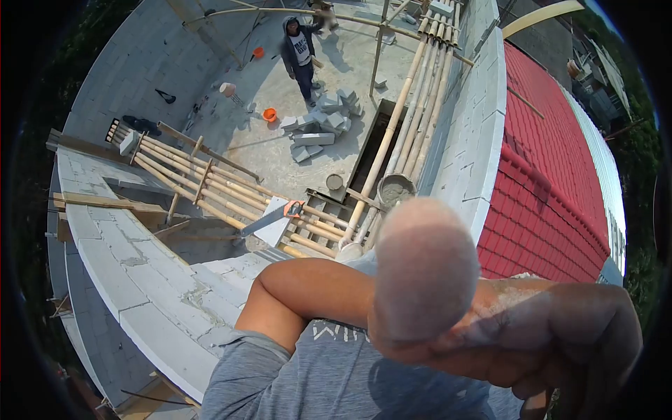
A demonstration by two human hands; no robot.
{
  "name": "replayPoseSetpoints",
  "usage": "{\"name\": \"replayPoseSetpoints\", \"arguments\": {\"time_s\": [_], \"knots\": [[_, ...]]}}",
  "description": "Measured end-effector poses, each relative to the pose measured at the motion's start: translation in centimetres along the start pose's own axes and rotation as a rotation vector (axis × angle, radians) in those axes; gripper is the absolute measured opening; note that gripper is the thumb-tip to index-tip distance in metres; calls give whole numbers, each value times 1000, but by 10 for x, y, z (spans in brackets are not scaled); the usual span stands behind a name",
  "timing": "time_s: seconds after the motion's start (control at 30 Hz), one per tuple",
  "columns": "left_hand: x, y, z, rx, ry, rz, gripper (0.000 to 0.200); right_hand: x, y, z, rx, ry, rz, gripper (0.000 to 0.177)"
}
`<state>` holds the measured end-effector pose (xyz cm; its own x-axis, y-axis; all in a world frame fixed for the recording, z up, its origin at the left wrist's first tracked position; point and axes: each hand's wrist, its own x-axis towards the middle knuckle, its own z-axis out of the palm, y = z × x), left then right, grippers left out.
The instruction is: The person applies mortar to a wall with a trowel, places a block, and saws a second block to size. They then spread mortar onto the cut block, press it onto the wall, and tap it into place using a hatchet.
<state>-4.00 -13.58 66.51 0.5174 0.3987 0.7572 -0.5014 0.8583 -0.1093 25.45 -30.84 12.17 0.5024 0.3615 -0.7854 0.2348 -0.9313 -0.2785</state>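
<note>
My left hand (pixel 514 332) is very close to the camera, in front of my grey shirt (pixel 315 381). Its blurred thumb points up at the lens, apart from the curled fingers to the right. Pale dust covers part of the hand, and nothing shows in its grasp. The bent arm comes in from the left. I cannot see my right hand. Beyond the arm, a handsaw (pixel 264 221) with an orange-and-black handle lies on a white block (pixel 269 234) over bamboo poles. A bucket of grey mortar (pixel 396 190) stands behind the thumb.
Block walls (pixel 133 259) curve along the left and right. Bamboo poles (pixel 413 105) span beside a dark floor opening (pixel 374 143). Below, a person (pixel 301 52) stands near piled grey blocks (pixel 325 122) and an orange bucket (pixel 270 115). A red tiled roof (pixel 553 154) lies right.
</note>
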Motion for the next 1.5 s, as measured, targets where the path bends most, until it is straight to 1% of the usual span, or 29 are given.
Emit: {"name": "replayPoseSetpoints", "arguments": {"time_s": [0.1,0.2,0.23,0.3,0.4,0.43,0.47,0.5,0.57,0.63,0.7,0.73,0.8,0.83,0.87,0.9,0.93,0.97,1.0,1.07,1.13,1.2,1.27,1.3,1.33,1.37,1.4,1.47,1.5], "knots": [[-16,-2,1,167,22,62,58,19,8,-3,133,-152,39,50],[-36,8,-5,452,37,28,61,19,3,-13,-168,-7,-59,46],[-44,19,-9,606,29,-47,62,22,6,-20,-232,-20,-104,45],[-71,55,-35,873,82,-353,69,32,11,-29,-362,-70,-209,45],[-162,71,-76,1364,778,-282,59,62,22,-40,-569,-152,-431,45],[-197,75,-85,1537,1126,-340,64,75,29,-46,-640,-173,-536,45],[-240,80,-97,1539,1468,-521,78,87,36,-53,-699,-187,-638,45],[-288,81,-109,1560,1725,-598,90,98,41,-60,-744,-200,-718,45],[-393,70,-125,1648,2035,-698,95,101,40,-74,-757,-137,-658,45],[-451,44,-108,1622,2205,-919,88,93,30,-84,-762,-75,-607,45],[-507,12,-99,1538,2197,-1100,87,56,-4,-95,-625,-180,-410,42],[-527,-4,-95,1418,2203,-1078,83,23,-29,-98,-610,-173,-426,42],[-565,-40,-97,1238,2251,-673,70,-47,-81,-100,-414,-240,-369,36],[-572,-51,-96,931,2315,-496,63,-58,-95,-94,-418,-192,-211,28],[-570,-61,-95,694,2401,-331,57,-49,-89,-88,-350,-164,-210,28],[-565,-68,-90,625,2403,-159,50,-28,-78,-84,-297,-174,-168,26],[-583,-77,-93,618,2383,-139,49,-15,-71,-77,-240,-188,-130,25],[-555,-72,-79,767,2391,-284,48,-21,-77,-70,-248,-162,-152,25],[-579,-76,-84,930,2337,-453,48,-27,-80,-64,-180,-140,-149,25],[-611,-65,-82,1089,2263,-571,48,-37,-92,-51,-69,-193,-131,26],[-631,-53,-78,1252,2180,-703,48,-24,-83,-32,-40,-158,-142,28],[-620,-26,-73,1357,2111,-794,48,-28,-82,-15,27,-154,-153,30],[-581,-6,-64,945,2391,-115,46,-34,-82,-9,43,-112,-198,32],[-584,8,-61,865,2455,-45,42,-25,-71,-3,22,-128,-153,39],[-581,20,-58,897,2431,-73,42,-12,-58,4,0,-145,-107,46],[-579,32,-54,935,2446,11,39,7,-40,13,-56,-123,-136,50],[-579,43,-50,973,2455,96,37,9,-37,13,-22,-108,-136,50],[-582,60,-46,1006,2400,149,33,-1,-28,13,-62,-160,-40,34],[-583,64,-45,1018,2396,142,32,-11,-23,11,-17,-121,-51,39]]}}
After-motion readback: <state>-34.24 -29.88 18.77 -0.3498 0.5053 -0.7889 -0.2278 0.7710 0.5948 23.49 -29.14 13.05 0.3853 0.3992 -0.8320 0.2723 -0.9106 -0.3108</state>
